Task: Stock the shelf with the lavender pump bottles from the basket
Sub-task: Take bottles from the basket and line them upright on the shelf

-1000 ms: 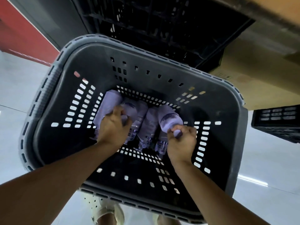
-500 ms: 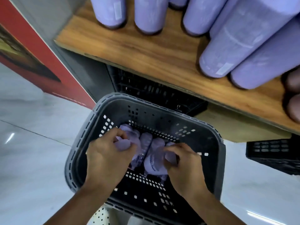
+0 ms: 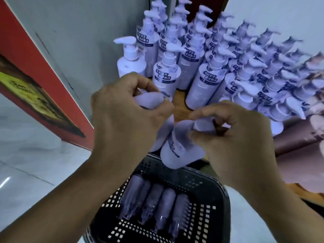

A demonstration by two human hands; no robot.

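My left hand [image 3: 122, 120] grips one lavender pump bottle [image 3: 149, 101] by its top, lifted in front of the shelf. My right hand [image 3: 233, 142] holds a second lavender bottle [image 3: 177, 151] by its pump end, its body hanging down over the basket. Both bottles are raised above the dark grey basket [image 3: 219, 216], where several more lavender bottles [image 3: 154, 202] lie side by side on the bottom. Behind my hands, the wooden shelf [image 3: 180, 102] carries many upright lavender pump bottles [image 3: 206, 79] in rows.
A grey wall panel [image 3: 84, 32] and a red board [image 3: 35, 55] stand to the left of the shelf. Brownish bottles [image 3: 315, 120] sit at the shelf's right end. Pale tiled floor [image 3: 35, 163] lies on the left below.
Both hands took a bottle each out of the basket and rose to shelf height. My view tilted up from the basket to the shelf's stocked rows.
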